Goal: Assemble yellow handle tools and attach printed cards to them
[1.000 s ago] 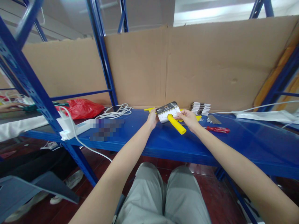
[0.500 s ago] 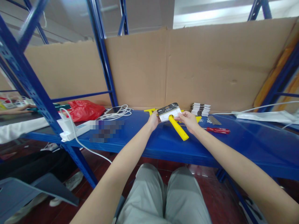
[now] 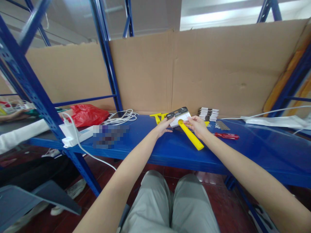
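Your right hand (image 3: 197, 125) pinches the black-and-white printed card (image 3: 179, 115), seemingly already on the straight yellow handle (image 3: 192, 136), left hand (image 3: 162, 128) parted, final seating unclear.

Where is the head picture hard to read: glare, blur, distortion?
All in the head view: the bright strip at upper right is washed out; a pixelated block masks part of the blue tabletop at left; print on the card is too small and soft to read; the blue posts at both sides splay outward toward the top, probably wide-angle distortion.

A workshop, shown by the blue metal workbench (image 3: 262, 142) and screwdriver (image 3: 227, 136).
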The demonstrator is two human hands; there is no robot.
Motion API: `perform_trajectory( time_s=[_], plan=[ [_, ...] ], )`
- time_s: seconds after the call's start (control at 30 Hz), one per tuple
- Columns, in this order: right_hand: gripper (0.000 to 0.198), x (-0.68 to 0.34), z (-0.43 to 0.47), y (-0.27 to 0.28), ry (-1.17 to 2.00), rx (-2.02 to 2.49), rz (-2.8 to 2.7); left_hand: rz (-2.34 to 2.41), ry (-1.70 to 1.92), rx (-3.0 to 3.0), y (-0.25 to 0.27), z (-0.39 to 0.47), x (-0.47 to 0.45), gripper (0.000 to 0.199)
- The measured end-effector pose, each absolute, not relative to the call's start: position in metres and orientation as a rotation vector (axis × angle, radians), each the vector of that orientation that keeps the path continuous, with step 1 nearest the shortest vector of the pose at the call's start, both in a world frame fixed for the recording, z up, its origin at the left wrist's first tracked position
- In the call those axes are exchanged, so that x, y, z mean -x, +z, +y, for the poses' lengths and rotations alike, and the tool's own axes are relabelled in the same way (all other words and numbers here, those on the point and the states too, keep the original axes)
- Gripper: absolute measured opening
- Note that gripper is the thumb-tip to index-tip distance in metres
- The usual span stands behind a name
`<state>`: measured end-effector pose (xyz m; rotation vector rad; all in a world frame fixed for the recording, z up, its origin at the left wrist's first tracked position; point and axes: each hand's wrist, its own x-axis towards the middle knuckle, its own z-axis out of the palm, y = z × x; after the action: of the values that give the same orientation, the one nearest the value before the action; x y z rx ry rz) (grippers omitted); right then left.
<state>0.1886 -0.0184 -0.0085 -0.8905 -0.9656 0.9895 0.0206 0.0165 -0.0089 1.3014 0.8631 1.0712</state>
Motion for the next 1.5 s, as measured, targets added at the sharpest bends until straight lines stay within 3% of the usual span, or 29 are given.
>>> perform_trajectory(
  time_s=[0.53,0.87,0.97,1.1,1.2,1.37,1.5],
  plan=[
    [0.018,-0.185,-0.016,-0.006,1.039,0.947,-0.845,0.798,1.276,-1.217,-0.011,0.026,-0.024,0.015],
    [0.031,-0.189,-0.006,-0.015,1.013,0.944,-0.953,0.817,1.414,-1.221,-0.013,0.030,-0.024,0.017],
    [0.038,-0.187,-0.002,-0.020,0.955,0.973,-1.011,0.846,1.468,-1.224,-0.012,0.030,-0.024,0.027],
    [0.047,-0.185,0.005,-0.027,0.816,1.037,-1.138,0.928,1.528,-1.087,-0.009,0.027,-0.025,0.059],
    [0.051,-0.187,0.002,-0.027,0.627,1.114,-1.331,0.967,1.521,-1.037,-0.005,0.025,-0.024,0.072],
    [0.049,-0.185,-0.019,-0.016,0.184,1.186,-1.650,0.997,1.541,-0.988,-0.002,0.021,-0.021,0.073],
    [0.050,-0.175,-0.032,-0.009,0.192,1.275,-1.879,0.991,1.558,-0.978,-0.003,0.020,-0.021,0.069]
  ],
)
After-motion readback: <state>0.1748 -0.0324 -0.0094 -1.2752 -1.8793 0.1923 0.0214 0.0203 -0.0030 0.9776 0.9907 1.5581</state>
